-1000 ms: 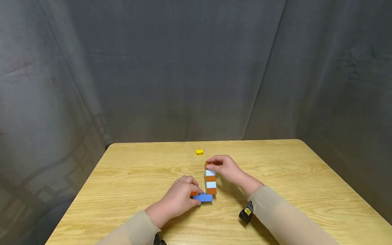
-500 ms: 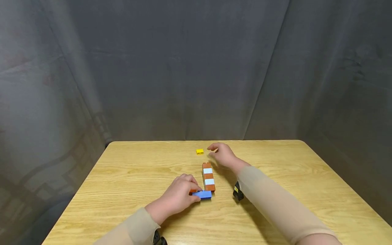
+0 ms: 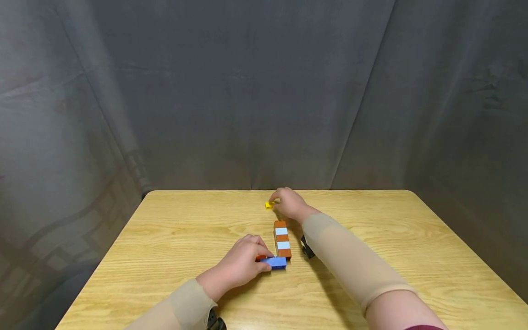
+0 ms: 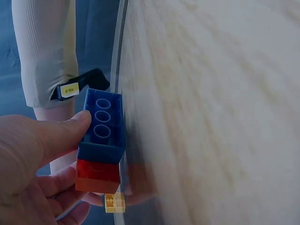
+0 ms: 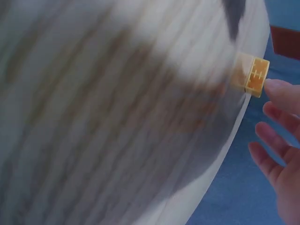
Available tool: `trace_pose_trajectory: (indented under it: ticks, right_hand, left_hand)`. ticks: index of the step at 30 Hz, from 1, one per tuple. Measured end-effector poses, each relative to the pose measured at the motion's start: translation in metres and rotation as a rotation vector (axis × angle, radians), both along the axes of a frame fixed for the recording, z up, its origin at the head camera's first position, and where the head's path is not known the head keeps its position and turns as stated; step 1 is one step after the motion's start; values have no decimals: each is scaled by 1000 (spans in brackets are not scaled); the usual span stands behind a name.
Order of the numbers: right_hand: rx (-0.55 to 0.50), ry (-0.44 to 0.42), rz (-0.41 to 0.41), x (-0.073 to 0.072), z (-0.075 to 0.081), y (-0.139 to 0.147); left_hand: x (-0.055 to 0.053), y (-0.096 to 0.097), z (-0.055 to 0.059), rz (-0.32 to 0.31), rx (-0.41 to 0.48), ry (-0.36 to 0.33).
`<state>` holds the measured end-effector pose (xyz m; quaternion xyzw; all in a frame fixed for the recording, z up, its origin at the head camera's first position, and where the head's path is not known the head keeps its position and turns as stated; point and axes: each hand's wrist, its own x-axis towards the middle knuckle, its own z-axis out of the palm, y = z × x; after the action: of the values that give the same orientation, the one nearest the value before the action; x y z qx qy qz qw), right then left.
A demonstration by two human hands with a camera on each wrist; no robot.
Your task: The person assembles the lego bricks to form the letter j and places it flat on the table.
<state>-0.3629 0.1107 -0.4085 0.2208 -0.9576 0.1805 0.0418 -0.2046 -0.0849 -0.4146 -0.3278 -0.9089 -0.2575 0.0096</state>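
My left hand (image 3: 243, 262) grips a blue brick (image 3: 277, 263) between thumb and fingers, near the front of the table. In the left wrist view the hollow underside of the blue brick (image 4: 102, 126) faces the camera, and an orange-red brick (image 4: 97, 176) sits right behind it. From the blue brick's right part, a row of orange-brown and white bricks (image 3: 282, 239) stretches away over the table. Farther back, my right hand (image 3: 290, 204) pinches a small yellow brick (image 3: 268, 205) at its right end. The right wrist view shows its thumb at the yellow brick's edge (image 5: 257, 77).
The wooden table (image 3: 185, 229) has its far edge a little behind the yellow brick. Grey curtains (image 3: 247, 91) hang around the back and sides. A black strap device (image 3: 307, 247) is on the right wrist.
My right hand has left the far end of the orange-brown and white row and moved back and left to the yellow brick. The left hand stays on the blue brick.
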Motion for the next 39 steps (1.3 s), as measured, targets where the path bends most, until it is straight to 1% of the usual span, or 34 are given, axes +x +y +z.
trace_pose_trajectory:
  ticks: [2,5,8,10,14,19,22,24,27,32,39]
  right_hand:
    - [31,18,17,1,0,1]
    - [81,54,66,3,1,5]
    - [130,90,116,7,-1,12]
    - [158,101,135,11,-2,17]
    - [197,84,124,23,-3,26]
    - [184,3,64,43,-3,30]
    - [164,-29,44,54,-2,29]
    - [156,-40,44,61,-2,28]
    - [145,-37,58,69,-1,27]
    - [149,-22,61,76,0,25]
    - [183,-17,32,80,1,23]
  left_hand:
    - [1,0,0,-3,5,-7]
    - [1,0,1,-5,14,-11]
    - [0,1,1,-6,20,-12]
    - [-1,1,1,-8,18,-11]
    - [-2,2,3,-12,9,-6]
    - [-3,2,4,-1,-9,-27]
    - [-4,1,4,6,-21,-43]
    - [-4,0,4,12,-29,-55]
    - [-4,-1,3,16,-36,-54]
    - [-3,-1,2,18,-45,-33]
    - [-2,1,3,14,-60,-31]
